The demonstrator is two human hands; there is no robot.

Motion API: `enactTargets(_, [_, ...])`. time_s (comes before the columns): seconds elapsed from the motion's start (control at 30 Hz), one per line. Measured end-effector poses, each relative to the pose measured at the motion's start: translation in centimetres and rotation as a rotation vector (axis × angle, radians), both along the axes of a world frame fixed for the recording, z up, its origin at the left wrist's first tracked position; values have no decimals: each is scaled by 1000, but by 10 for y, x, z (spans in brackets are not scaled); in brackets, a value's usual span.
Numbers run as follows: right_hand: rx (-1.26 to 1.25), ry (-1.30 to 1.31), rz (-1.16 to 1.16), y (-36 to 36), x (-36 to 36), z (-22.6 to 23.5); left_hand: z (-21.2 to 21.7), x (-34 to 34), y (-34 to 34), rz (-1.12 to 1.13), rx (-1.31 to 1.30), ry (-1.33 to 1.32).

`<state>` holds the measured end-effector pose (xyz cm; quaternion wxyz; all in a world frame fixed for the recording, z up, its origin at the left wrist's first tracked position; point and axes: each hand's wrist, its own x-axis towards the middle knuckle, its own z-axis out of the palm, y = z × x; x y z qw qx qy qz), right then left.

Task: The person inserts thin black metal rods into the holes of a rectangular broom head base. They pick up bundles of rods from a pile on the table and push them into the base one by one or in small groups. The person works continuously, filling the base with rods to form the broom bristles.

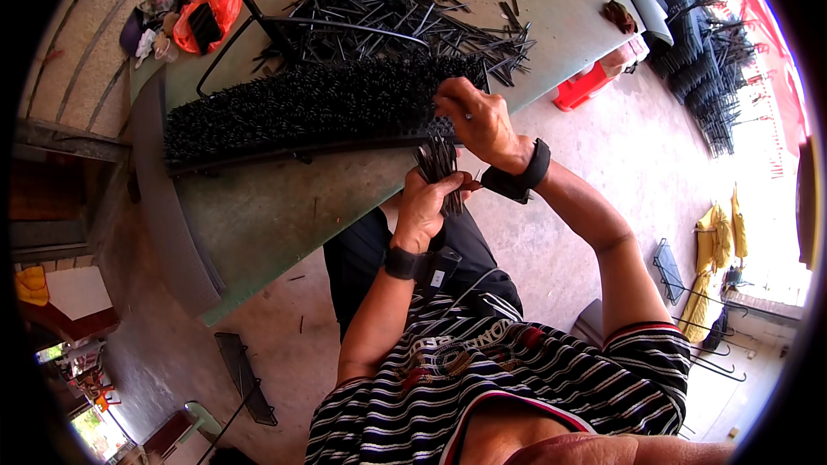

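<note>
My left hand (420,205) is closed round a bundle of thin black strips (440,158), just below the near edge of a long black bristled panel (319,108). The panel lies along the table, densely covered with short upright black tufts. At its right end, my right hand (481,123) is curled with fingertips pinched against the bristles. Whatever those fingertips hold is too small or hidden to make out. Behind the panel spreads a loose heap of similar black strips (370,4).
The green tabletop (276,224) carries a thin black metal rod frame (258,17) over the heap. An orange-red bag (226,13) sits at the far left. Right of the table are a red stool (577,90) and stacked dark racks (706,69). A narrow black rack (245,379) lies on the floor.
</note>
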<state>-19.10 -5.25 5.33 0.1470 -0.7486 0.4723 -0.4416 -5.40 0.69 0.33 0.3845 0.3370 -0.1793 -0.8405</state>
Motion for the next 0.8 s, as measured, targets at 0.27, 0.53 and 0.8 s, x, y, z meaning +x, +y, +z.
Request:
enactTargets(0.27, [-5,599,101,2,-4,7,-1,-3,2,22,-148,-158])
enactTargets(0.53, [293,445,-35,40,10,27,-7,-14,1,25,-324,-372])
enactTargets(0.8, [811,-145,16,34,-14,9,12,0,0,6,-97,19])
